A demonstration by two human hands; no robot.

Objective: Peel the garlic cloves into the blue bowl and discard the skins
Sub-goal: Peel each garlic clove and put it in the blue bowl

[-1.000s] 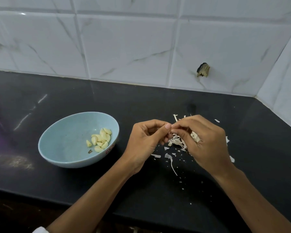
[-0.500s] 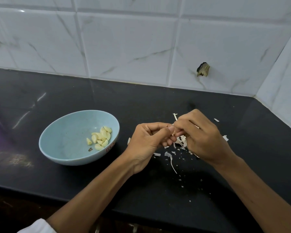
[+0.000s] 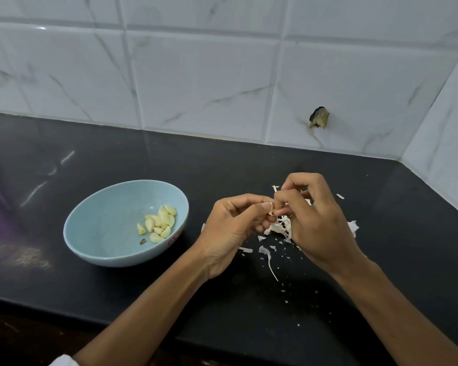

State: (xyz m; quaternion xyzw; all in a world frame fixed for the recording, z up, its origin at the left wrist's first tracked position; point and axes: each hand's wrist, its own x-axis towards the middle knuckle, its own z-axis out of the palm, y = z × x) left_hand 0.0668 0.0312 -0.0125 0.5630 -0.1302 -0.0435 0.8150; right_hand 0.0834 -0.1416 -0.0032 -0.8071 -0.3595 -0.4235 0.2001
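two hands on one clove, skins below

left hand (image 3: 233, 228) & right hand (image 3: 320, 225) meet above the black counter (image 3: 249, 165), well right of the blue bowl (image 3: 101, 228). left thumb & fingers curl in and pinch a garlic clove (image 3: 271, 208); right fingertips pinch the same clove from the other side, other right fingers bent. most of the clove is hidden by fingers. skins (image 3: 279, 228) lie in a pile on the counter under the hands, w/ small bits scattered toward the front edge. peeled cloves (image 3: 160, 223) sit in the bowl's right half. tiled wall (image 3: 209, 80) at the back.
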